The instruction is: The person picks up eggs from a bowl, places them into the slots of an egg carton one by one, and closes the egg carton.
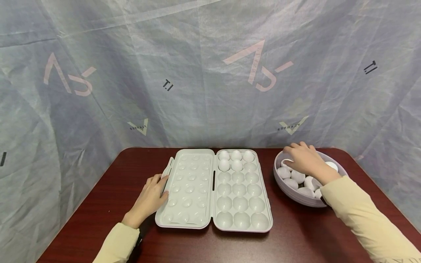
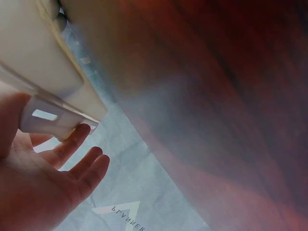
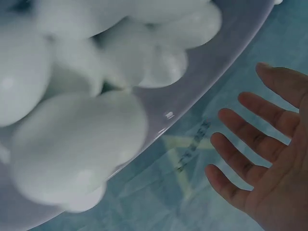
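dark red table [image 1: 296,241], grey sheet backdrop [image 1: 197,73]

You wear long, pale cream-yellow sleeves on both arms, reaching to the wrists; your left hand [image 1: 150,195] and right hand [image 1: 306,160] are bare, no gloves or rings

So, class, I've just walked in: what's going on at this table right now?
A person sits at a dark red table with an open egg tray lying flat. Five white eggs fill the far cups of its right half; the other cups are bare. The left hand rests against the tray's lid edge, its fingers straight. The right hand reaches open over a bowl of more white eggs and grips none yet.
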`<state>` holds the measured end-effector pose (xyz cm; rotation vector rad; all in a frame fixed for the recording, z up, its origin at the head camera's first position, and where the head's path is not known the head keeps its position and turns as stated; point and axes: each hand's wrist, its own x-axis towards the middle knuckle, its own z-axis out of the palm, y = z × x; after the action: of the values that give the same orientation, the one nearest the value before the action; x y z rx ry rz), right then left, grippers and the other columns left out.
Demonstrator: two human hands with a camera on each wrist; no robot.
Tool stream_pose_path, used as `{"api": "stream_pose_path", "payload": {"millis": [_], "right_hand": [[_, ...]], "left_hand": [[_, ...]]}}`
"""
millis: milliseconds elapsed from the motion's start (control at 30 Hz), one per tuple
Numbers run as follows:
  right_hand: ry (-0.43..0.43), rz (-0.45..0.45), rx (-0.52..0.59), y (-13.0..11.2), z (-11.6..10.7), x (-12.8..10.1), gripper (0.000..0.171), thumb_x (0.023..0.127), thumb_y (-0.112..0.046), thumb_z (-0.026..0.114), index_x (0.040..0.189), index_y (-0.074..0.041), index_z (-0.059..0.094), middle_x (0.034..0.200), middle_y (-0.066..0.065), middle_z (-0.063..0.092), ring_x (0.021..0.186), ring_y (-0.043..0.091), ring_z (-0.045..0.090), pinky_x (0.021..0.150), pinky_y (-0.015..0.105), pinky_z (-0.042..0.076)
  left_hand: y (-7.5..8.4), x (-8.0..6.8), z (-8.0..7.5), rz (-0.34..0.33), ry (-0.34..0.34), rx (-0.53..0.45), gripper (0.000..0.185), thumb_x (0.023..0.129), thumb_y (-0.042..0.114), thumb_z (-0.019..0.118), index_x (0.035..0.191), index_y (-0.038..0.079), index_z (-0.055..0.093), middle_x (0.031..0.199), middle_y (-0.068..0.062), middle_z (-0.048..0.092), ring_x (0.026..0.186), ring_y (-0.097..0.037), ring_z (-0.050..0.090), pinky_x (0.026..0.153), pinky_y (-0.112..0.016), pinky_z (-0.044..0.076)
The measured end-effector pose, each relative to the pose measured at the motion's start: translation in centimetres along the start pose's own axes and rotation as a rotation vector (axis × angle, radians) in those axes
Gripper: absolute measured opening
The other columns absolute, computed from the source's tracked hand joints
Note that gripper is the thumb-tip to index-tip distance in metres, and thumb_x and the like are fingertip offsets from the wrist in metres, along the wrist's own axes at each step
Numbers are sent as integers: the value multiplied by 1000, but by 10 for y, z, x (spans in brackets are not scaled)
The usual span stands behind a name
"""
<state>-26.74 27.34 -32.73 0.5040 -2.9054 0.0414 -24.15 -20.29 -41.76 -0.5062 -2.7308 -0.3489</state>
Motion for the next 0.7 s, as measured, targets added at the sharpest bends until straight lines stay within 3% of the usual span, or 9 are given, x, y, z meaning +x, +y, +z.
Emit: {"api": "stream_pose_path", "payload": {"millis": [467,700], "right_hand": [[-67,96,48,43,9,-26,38,78,-22,67,111,-4,62,113,22,57,98,44,48,66,51,37],[-54,106,46,53,19,-31,36,75,-23,71,106,-5,63,110,21,59,91,41,49,61,46,36]], "left_hand": [[0,0,1,11,15,-2,48,78,11,66,122,-4,55,117,-23,52,108,-43,47,81,-52,42],[0,-1,0,6,14,-3,47,78,10,65,122,-3,55,117,-22,52,108,-42,47,82,-52,42]]}}
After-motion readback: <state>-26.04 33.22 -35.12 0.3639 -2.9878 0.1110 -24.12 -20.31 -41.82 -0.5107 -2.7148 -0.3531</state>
